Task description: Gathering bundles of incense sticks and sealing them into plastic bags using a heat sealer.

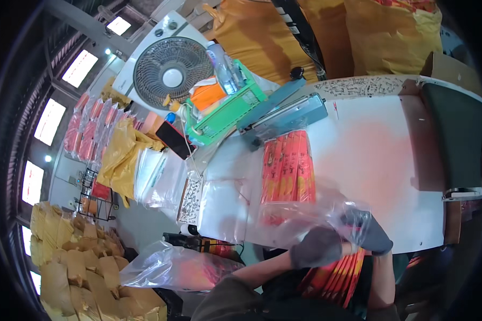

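Note:
Both my hands wear grey gloves and meet at the table's near edge. My left hand (317, 247) is closed, its fingertips at the top of a fanned stack of red and gold paper packets (334, 275), which hangs between my forearms. My right hand (372, 234) is closed on a crumpled clear plastic bag (289, 214), whose film partly covers its fingers. The bag spreads leftward over the near end of another bundle of red and gold packets (288, 168) lying on the white table (369, 155).
A blue-grey metal bar tool (289, 115) lies behind the bundle. Beyond are a green basket (225, 112), a fan (171, 77) and a dark phone (175, 140). Clear bags (163, 176) lie left. A filled plastic bag (182, 267) hangs near my left forearm. Yellow sacks (91, 267) stand lower left.

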Demonstrator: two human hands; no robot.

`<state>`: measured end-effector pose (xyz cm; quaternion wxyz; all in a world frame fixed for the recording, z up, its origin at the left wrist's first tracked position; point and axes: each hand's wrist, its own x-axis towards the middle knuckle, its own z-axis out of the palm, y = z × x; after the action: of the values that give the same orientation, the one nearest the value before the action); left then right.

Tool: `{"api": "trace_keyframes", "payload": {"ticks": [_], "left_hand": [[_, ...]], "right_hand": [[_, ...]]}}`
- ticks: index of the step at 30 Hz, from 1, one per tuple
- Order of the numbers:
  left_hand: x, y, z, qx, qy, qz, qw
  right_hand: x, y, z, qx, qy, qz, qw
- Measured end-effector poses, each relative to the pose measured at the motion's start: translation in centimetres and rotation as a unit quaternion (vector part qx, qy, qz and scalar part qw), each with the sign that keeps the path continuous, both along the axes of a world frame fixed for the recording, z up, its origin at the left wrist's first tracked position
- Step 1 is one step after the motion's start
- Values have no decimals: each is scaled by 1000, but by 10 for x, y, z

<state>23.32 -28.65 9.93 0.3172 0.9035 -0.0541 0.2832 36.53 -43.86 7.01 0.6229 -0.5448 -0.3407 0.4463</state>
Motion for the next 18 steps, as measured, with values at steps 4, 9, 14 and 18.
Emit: {"api": "trace_keyframes", "payload": {"ticks": [4, 9, 14, 18], "left_hand": [[5, -6, -9, 16, 34, -167, 985], [1, 16, -22, 44, 52, -151, 986], [-25, 7, -12, 104, 195, -198, 955], [-76, -19, -25, 53, 341, -263, 901]], "right_hand": [[13, -4, -9, 61, 124, -19, 990], [-16, 2, -51, 63, 99, -181, 976], [-47, -63, -117, -45, -90, -47, 994], [-110, -90, -84, -20, 139, -65, 988]]}}
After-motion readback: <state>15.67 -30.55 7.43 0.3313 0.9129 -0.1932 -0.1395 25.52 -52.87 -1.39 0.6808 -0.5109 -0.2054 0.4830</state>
